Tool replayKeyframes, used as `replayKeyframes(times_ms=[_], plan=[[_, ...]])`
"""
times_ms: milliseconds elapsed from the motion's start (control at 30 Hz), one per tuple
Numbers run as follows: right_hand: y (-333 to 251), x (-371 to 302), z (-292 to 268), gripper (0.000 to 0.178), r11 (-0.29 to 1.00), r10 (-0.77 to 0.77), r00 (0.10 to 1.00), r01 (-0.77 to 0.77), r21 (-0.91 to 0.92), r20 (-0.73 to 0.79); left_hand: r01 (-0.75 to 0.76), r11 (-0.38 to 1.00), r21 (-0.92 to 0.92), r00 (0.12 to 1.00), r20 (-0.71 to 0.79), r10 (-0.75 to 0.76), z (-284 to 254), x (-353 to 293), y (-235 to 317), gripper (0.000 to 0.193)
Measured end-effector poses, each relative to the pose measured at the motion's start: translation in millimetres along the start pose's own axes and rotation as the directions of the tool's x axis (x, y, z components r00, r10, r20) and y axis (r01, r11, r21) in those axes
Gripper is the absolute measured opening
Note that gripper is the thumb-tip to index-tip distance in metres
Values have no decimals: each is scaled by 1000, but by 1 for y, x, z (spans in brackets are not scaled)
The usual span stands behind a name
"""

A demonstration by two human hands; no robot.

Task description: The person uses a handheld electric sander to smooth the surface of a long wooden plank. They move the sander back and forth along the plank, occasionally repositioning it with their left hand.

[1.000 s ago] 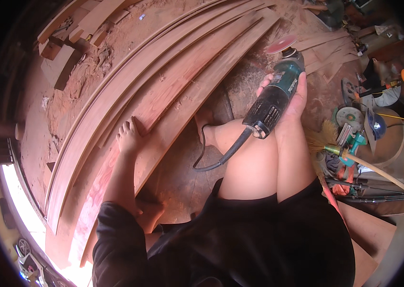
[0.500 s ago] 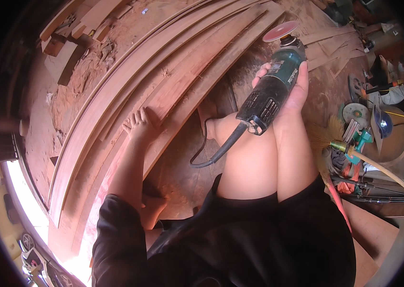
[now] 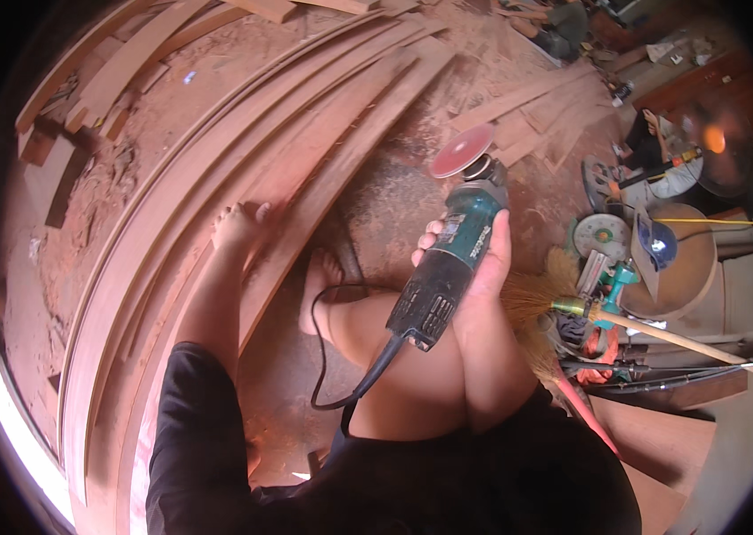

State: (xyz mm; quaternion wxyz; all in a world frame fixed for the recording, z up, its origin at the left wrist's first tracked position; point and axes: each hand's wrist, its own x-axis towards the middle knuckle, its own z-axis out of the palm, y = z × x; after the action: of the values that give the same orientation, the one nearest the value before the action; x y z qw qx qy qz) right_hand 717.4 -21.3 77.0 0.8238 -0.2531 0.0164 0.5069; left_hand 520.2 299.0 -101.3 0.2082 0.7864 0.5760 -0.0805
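My right hand is wrapped around the body of a teal and black angle grinder, which I hold tilted above my legs. At the grinder's far end, a reddish sanding disc faces up and away from any wood. Its black cord droops from the near end and loops beside my leg. On the left, my left hand is closed over the edge of a long reddish wooden plank; its fingertips are hidden. Several long curved planks lie side by side around that hand.
Wood offcuts are stacked at the far left, and thin boards lie scattered at the far right. A straw broom with a pale handle rests at my right, near a grinding wheel and tools. Reddish dust covers the floor.
My view has shifted, so the scene sits lower and further left. The grinder is nearer to me, still in my right hand. My left hand's spread fingers have curled over the plank.
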Motion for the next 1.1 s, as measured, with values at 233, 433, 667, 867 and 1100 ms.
replayKeyframes(times_ms=[233, 433, 667, 867, 1100], plan=[[-39, 44, -38, 80, 1000, -26, 994, 27, 9, -102, -76, 979, 189, 994, 94, 59, 15, 45, 65, 117], [-39, 53, -38, 84, 995, -40, 998, 35, 92, 53, -111, 980, 163, 993, 68, 101, 9, 43, 60, 107], [-30, 49, -33, 85, 999, -38, 995, 40, -27, 91, -108, 988, 107, 992, 72, 101, 22, 16, 78, 105], [-13, 31, -11, 82, 1000, -2, 1000, 2, -7, 7, -99, 987, 128, 993, -45, 105, 21, -12, 54, 103], [12, 1, 6, 83, 999, -19, 1000, 19, -31, -3, -29, 983, 180, 994, -94, 46, 33, -197, -195, 110]])
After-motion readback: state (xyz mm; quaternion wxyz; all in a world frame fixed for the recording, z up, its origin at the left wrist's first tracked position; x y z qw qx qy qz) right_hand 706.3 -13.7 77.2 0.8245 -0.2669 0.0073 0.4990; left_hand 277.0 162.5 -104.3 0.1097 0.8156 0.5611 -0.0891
